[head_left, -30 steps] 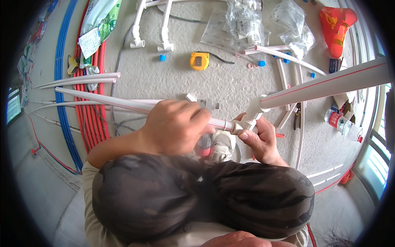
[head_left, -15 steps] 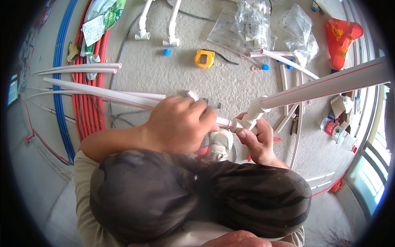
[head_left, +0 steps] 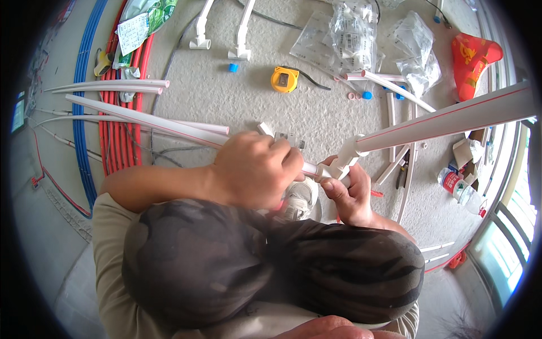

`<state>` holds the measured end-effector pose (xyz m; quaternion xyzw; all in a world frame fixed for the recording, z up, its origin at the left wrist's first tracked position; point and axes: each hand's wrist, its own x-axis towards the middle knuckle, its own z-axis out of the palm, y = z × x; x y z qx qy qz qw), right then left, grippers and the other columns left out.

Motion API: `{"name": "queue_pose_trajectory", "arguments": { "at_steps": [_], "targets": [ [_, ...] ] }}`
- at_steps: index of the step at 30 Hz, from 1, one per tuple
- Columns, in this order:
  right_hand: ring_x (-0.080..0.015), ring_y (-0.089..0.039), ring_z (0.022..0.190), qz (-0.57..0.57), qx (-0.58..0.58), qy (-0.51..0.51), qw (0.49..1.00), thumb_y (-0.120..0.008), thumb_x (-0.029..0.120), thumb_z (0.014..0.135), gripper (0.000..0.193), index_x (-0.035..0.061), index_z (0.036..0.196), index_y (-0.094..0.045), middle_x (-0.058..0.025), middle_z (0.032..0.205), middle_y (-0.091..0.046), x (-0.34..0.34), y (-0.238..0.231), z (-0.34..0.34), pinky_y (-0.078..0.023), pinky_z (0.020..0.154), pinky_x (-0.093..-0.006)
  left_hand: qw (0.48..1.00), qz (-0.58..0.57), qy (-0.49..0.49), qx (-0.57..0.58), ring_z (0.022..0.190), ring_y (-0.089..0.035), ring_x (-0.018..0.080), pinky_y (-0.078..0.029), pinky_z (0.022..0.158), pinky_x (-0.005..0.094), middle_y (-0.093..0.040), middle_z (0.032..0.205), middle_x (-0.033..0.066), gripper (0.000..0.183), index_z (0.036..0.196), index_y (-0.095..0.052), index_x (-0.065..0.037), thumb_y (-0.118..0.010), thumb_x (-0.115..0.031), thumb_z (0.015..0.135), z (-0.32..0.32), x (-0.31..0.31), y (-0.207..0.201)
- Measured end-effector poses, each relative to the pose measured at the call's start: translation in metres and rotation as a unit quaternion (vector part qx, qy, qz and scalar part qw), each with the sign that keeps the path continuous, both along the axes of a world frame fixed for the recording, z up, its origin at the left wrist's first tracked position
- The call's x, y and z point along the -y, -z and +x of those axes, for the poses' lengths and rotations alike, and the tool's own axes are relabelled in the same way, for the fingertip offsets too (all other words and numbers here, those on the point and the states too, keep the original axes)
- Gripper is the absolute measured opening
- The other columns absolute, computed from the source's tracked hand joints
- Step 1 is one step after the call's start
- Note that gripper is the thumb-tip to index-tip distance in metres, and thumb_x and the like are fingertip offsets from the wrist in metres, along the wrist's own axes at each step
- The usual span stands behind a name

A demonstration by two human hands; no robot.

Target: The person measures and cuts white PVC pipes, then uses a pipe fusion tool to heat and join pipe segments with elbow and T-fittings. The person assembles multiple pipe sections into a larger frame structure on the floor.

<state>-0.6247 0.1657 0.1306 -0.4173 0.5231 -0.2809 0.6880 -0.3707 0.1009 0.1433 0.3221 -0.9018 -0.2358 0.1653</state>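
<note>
White pipe (head_left: 141,118) with a thin red stripe is front and center on my head feed, slanting in from the left and running under the person's fist to about the middle of the view, above the knees of some dark camo trousers (head_left: 195,260). Left hand (head_left: 257,169) is wrapped around it near its right end, knuckles up. Right hand (head_left: 353,198) has a white fitting (head_left: 340,165) gripped, thumb on the near side, fingers curled behind. Pipe and fitting meet right between the two hands, but I honestly can't tell how deep the end sits. Another striped pipe (head_left: 446,117) leaves the fitting's far end and heads off to the right edge, looking super fat in my fisheye. One pale shoe (head_left: 301,200) pokes out just below the joint. Past the hands I've got a yellow tape measure (head_left: 284,79) on the rough floor, a blue cap (head_left: 233,68) left of it, and a red bag (head_left: 474,62) up in the right corner. Bundled red lines (head_left: 119,141) and blue lines (head_left: 84,113) run side by side down the left.
</note>
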Motion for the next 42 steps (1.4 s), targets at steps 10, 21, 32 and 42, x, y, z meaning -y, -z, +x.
{"name": "queue_pose_trajectory", "arguments": {
  "at_steps": [10, 21, 32, 42],
  "targets": [
    [-0.0102, -0.060, 0.091, 0.018, 0.043, 0.010, 0.999, -0.069, 0.009, 0.102, 0.029, -0.0005, 0.126, -0.057, -0.0045, 0.104, -0.067, -0.004, 0.008, -0.001, -0.051, 0.080, -0.0288, 1.000, -0.008, 0.009, 0.023, 0.055, -0.061, 0.0228, -0.047, 0.049, 0.0366, -0.056, 0.068, 0.0052, 0.027, 0.081, -0.062, -0.005, -0.079, -0.026, 0.083, -0.004, -0.002, 0.005],
    [-0.0113, -0.061, 0.090, -0.011, 0.037, 0.020, 0.999, -0.068, 0.011, 0.101, 0.029, -0.0025, 0.125, -0.056, -0.0060, 0.103, -0.067, -0.008, 0.016, -0.004, -0.051, 0.081, -0.0292, 0.999, -0.011, 0.012, 0.034, 0.054, -0.062, 0.0215, -0.048, 0.048, 0.0361, -0.059, 0.069, 0.0074, 0.020, 0.080, -0.064, -0.005, -0.073, -0.023, 0.080, -0.007, -0.005, 0.009],
    [-0.0115, -0.061, 0.089, -0.060, 0.013, -0.012, 0.998, -0.067, 0.011, 0.102, 0.028, -0.0025, 0.124, -0.057, -0.0066, 0.101, -0.067, -0.005, 0.014, -0.002, -0.051, 0.080, -0.0295, 0.999, -0.012, 0.013, 0.040, 0.056, -0.062, 0.0228, -0.049, 0.051, 0.0378, -0.059, 0.072, 0.0071, 0.023, 0.083, -0.066, -0.005, -0.076, -0.025, 0.082, -0.005, -0.009, 0.008],
    [-0.0074, -0.055, 0.082, -0.128, 0.210, 0.075, 0.966, -0.071, 0.032, 0.102, 0.041, -0.0025, 0.123, -0.061, -0.0035, 0.102, -0.066, 0.034, 0.021, 0.001, -0.045, 0.071, -0.0249, 0.952, -0.296, -0.009, -0.072, 0.069, -0.067, 0.0204, -0.055, 0.068, 0.0359, -0.066, 0.078, 0.0066, 0.025, 0.092, -0.067, -0.005, -0.073, -0.028, 0.085, -0.010, 0.057, -0.060]
  ]
}}
